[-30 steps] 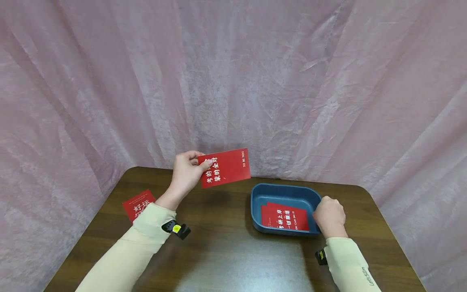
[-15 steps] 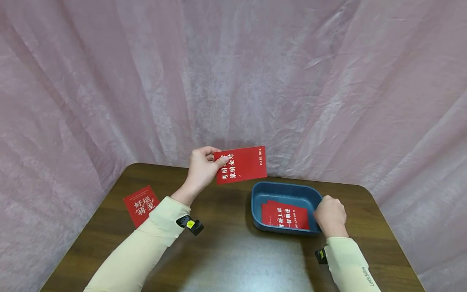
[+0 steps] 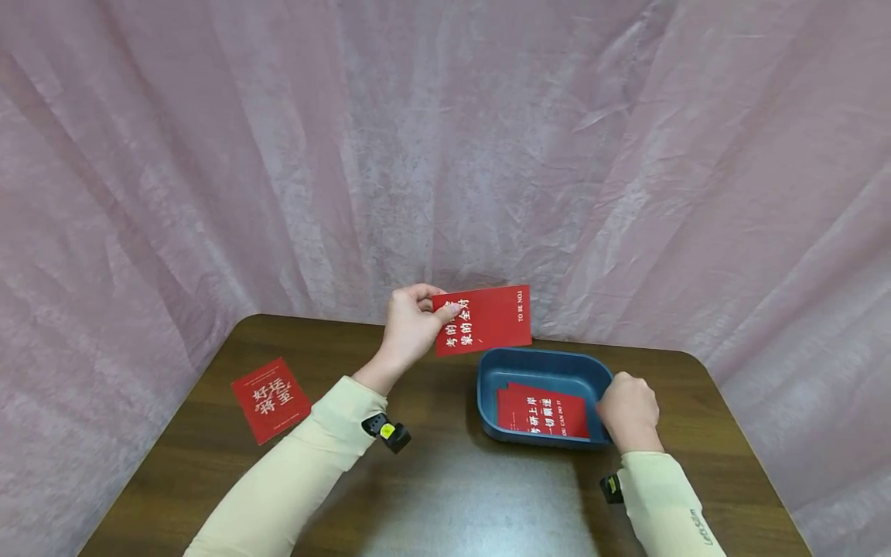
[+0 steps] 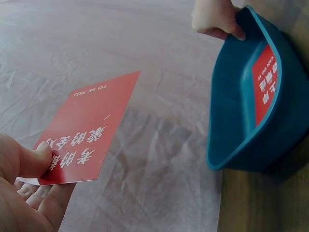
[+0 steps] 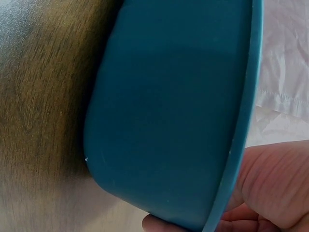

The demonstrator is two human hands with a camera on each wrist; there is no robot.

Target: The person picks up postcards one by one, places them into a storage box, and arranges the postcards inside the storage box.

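My left hand [image 3: 409, 331] pinches a red card [image 3: 496, 317] with white Chinese characters at its left end. The thumb lies across the printed face in the left wrist view, with fingers behind the card [image 4: 96, 121]. The card is raised above the table, to the upper left of a blue plastic bin [image 3: 550, 362]. Overlapping red cards [image 3: 546, 414] lie inside that bin. At the bin's right end, my right hand [image 3: 629, 410] grips the rim. The right wrist view shows the bin's outer wall [image 5: 169, 106] up close, with fingers below and thumb side over the rim.
Another red card [image 3: 271, 400] with white characters lies on the brown wooden table [image 3: 431, 464], left of the left forearm. A pink curtain [image 3: 445, 155] hangs right behind the table's far edge.
My left hand has carried the red card rightward, nearer the bin. The card on the table has come out from behind the left sleeve. The right hand and the bin stay in place.
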